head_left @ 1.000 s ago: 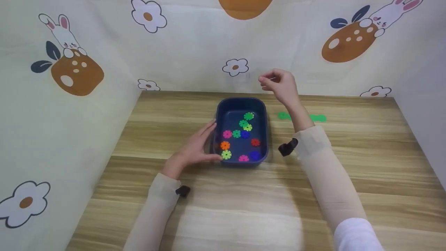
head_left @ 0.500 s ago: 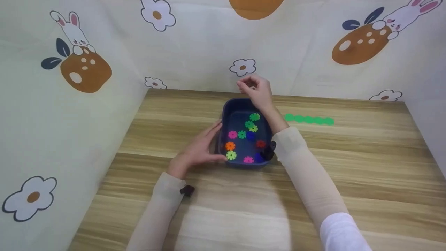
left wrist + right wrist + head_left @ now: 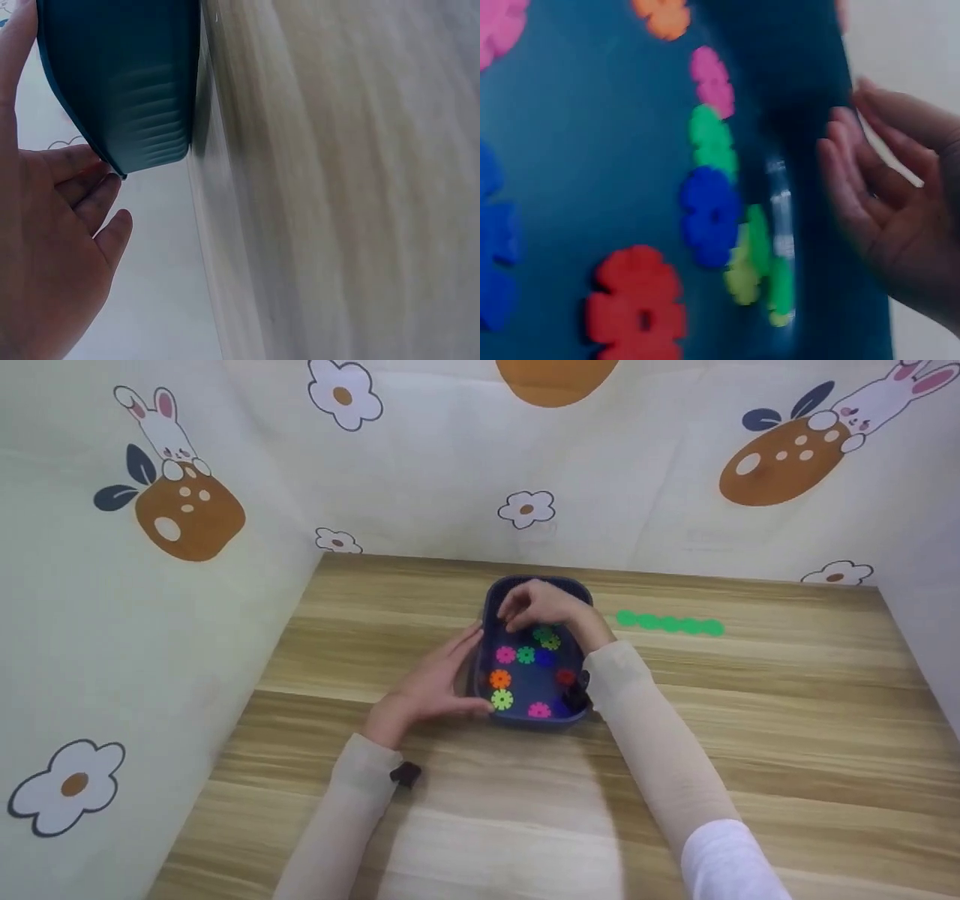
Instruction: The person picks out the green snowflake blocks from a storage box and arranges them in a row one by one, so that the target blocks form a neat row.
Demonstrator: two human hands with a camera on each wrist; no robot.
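In the head view a dark blue plastic box (image 3: pixel 534 722) stands on the table, holding several notched flower-shaped discs. My left hand (image 3: pixel 431 682) lies along the box's left side, fingers extended and thumb near the front corner. Its fingertips touch the rim of the box (image 3: pixel 120 97) in the left wrist view. Inside the back part of the box is my right hand (image 3: pixel 553 606), its fingers loosely bent with nothing visible between them. The right wrist view has a red disc (image 3: pixel 637 307), a blue disc (image 3: pixel 711 217) and a pink disc (image 3: pixel 712 81) apart from my fingers.
A row of joined green discs (image 3: pixel 670 623) lies on the wooden table (image 3: pixel 787 720) to the right of the box. Behind the table hangs a pale cloth wall (image 3: pixel 420 495) printed with flowers and rabbits.
My right hand has come left from above the green row, then down into the back of the box. My left hand has kept its place at the box's side.
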